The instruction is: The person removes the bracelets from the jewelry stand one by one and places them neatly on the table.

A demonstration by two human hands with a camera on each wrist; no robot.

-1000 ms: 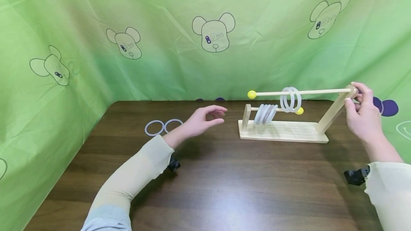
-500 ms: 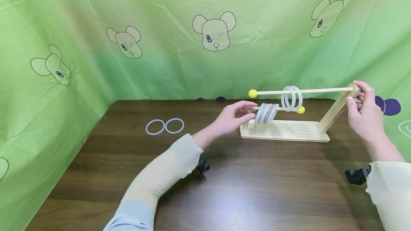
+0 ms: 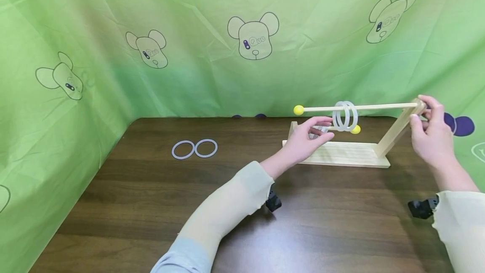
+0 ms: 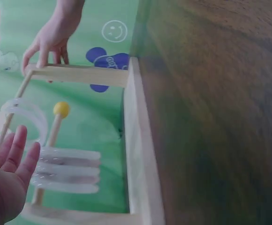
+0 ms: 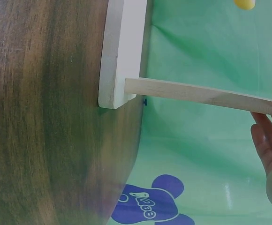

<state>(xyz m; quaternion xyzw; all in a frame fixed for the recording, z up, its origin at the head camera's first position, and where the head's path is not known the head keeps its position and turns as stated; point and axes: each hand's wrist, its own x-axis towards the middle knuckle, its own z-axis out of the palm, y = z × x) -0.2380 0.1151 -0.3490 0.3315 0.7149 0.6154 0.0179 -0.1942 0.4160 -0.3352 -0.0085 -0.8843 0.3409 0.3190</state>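
A wooden ring stand [image 3: 348, 156] stands at the right on the table, with two horizontal rods at different heights. Whitish translucent rings [image 3: 354, 117] hang on the upper rod; a bunch of similar rings [image 4: 70, 171] sits on the lower rod, mostly behind my left hand in the head view. My left hand [image 3: 303, 142] reaches over the stand's left part, thumb and fingers spread, fingertips close to the upper rings and holding nothing. With thumb and fingers, my right hand [image 3: 432, 134] grips the top of the tall slanted post [image 3: 398, 132].
Two pale rings [image 3: 183, 158] lie side by side on the dark wooden table [image 3: 242, 205], left of the stand. A yellow ball [image 3: 298, 110] caps the upper rod, and another yellow ball [image 3: 355, 129] caps the lower one. Behind hangs a green printed curtain [image 3: 189, 75].
My left hand has moved right from beside the stand, past the lower rings, to the upper rings. My right hand keeps its place on the post.
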